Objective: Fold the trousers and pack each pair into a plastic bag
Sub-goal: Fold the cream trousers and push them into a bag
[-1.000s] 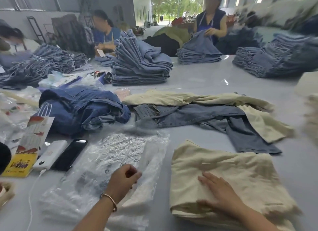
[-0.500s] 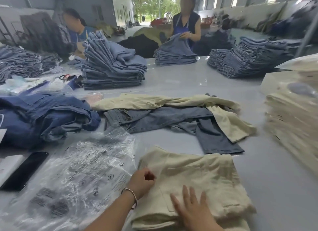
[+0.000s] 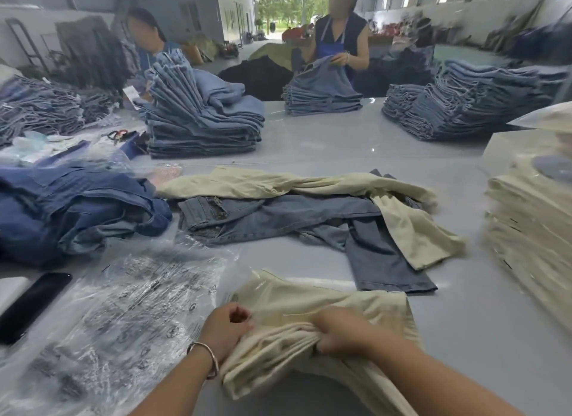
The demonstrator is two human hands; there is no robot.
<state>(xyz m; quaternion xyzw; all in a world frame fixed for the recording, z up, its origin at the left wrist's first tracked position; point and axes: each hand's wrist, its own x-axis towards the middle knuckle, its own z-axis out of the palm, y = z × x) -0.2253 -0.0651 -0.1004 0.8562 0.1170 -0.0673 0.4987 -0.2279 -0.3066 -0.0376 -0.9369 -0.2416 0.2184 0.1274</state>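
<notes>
A: Two hands work at the near edge of a grey tabletop (image 3: 464, 338). What are they holding?

B: The right hand (image 3: 339, 330) curls its fingers round the near edge of a folded pair of cream trousers (image 3: 356, 307). The left hand (image 3: 227, 324), with a bangle at the wrist, pinches the edge of a clear plastic bag (image 3: 266, 284) that lies over the trousers' left end.

A: What lies around them?

B: A pile of printed plastic bags (image 3: 123, 316) sits just to the left, beside a dark phone (image 3: 31, 304). Beyond the hands, loose grey jeans (image 3: 278, 217) and another cream pair (image 3: 278, 182) lie overlapping. A stack of bagged cream trousers (image 3: 532, 230) stands at the right.
</notes>
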